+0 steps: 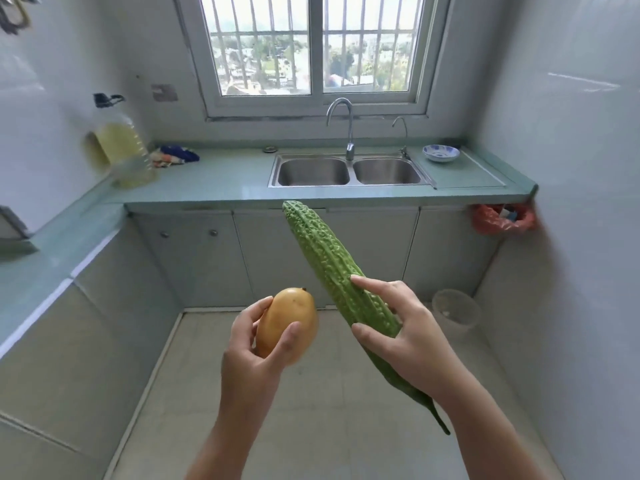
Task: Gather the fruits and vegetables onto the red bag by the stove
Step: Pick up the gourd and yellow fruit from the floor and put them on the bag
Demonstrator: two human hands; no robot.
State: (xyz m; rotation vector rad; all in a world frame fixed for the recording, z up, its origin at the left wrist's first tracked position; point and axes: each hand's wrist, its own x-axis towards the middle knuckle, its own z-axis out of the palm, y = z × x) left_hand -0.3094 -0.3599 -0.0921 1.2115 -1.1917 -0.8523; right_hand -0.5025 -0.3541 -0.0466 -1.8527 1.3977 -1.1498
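Observation:
My left hand (254,344) holds a yellow-orange mango (291,318) in front of me, above the kitchen floor. My right hand (405,334) grips a long, bumpy green bitter gourd (325,265) near its lower half; the gourd slants up to the left, its tip reaching toward the counter edge. A red plastic bag (502,220) hangs under the right end of the counter. No stove is in view.
A green L-shaped counter (221,181) runs along the back and left. It carries a double steel sink (349,171) with a faucet, a blue-and-white bowl (440,153), an oil bottle (124,150) and a cloth (175,154). A white bin (455,311) stands on the floor at right.

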